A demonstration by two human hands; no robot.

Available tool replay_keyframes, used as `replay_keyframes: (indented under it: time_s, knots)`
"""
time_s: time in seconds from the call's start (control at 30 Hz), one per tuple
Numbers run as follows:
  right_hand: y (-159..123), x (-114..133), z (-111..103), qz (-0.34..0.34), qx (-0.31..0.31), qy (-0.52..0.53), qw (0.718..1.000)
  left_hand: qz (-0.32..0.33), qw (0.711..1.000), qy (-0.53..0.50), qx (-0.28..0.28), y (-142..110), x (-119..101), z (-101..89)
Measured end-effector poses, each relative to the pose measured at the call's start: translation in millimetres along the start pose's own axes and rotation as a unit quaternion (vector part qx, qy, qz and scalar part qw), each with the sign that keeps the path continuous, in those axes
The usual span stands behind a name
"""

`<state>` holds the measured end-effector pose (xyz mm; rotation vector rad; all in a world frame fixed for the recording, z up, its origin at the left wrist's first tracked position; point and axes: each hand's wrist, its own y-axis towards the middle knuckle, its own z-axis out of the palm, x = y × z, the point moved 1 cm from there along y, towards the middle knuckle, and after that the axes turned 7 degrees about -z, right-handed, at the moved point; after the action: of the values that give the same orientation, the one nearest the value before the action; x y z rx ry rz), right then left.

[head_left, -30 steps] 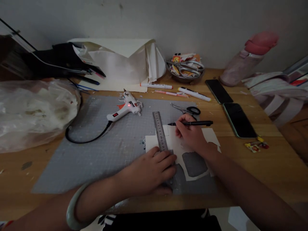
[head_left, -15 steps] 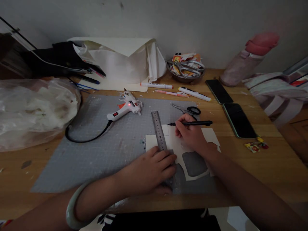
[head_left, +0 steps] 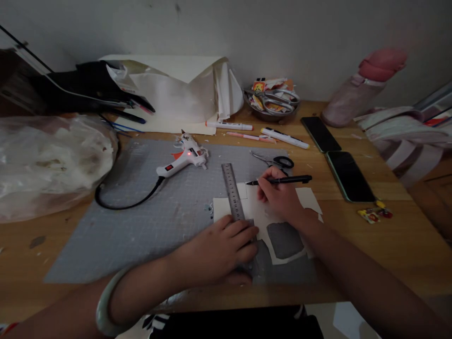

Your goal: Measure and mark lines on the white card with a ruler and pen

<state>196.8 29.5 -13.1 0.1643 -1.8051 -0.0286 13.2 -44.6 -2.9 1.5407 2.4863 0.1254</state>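
My left hand (head_left: 222, 247) presses its bent fingers over the lower end of a metal ruler (head_left: 231, 188), which lies slanted across cream paper (head_left: 252, 205). My right hand (head_left: 278, 195) grips a black pen (head_left: 294, 180), its tip at the paper's upper edge just right of the ruler. A thin rectangular outline shows near that tip. Irregular cut-outs in the lower part of the paper let the grey cutting mat (head_left: 141, 235) show through. Beyond the right hand lie small scissors (head_left: 282, 162) with black handles, partly covered by it.
A white glue gun (head_left: 181, 160) with a lit red light rests on the mat, its cord looping left. Markers (head_left: 229, 125), a bowl (head_left: 270, 113) of wrappers and scissors, two phones (head_left: 349, 176) and a pink bottle (head_left: 360, 94) stand around. A plastic bag (head_left: 52, 165) fills the left.
The pen tip stays almost in place, with a very slight tilt of the pen. Both hands and the ruler keep their positions; the whole view shifts a little.
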Motion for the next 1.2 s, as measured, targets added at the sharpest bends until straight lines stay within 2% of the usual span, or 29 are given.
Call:
replay_keyframes:
  time_s: [0.43, 0.63, 0.83, 0.93, 1.2]
  knots:
    - [0.7, 2.4, 0.0, 0.009, -0.002, 0.004, 1.000, 0.016, 1.000, 0.014, -0.001, -0.5, -1.9, 0.2]
    - [0.7, 2.5, -0.3, 0.005, -0.004, 0.004, 1.000, 0.067, 0.995, 0.048, -0.055, -4.4, -3.0, -10.1]
    - [-0.2, 1.0, -0.6, -0.004, 0.007, 0.007, 1.000, 0.007, 0.999, 0.028, -0.041, -1.7, 12.5, -8.6]
    - [-0.8, -0.5, -1.4, -0.019, 0.014, -0.010, 1.000, 0.024, 0.999, 0.012, -0.021, -2.2, 21.2, -3.7]
    - [-1.3, 1.2, -0.4, -0.015, 0.022, -0.018, 0.999, 0.042, 0.999, 0.002, -0.034, -3.5, 27.2, -1.2]
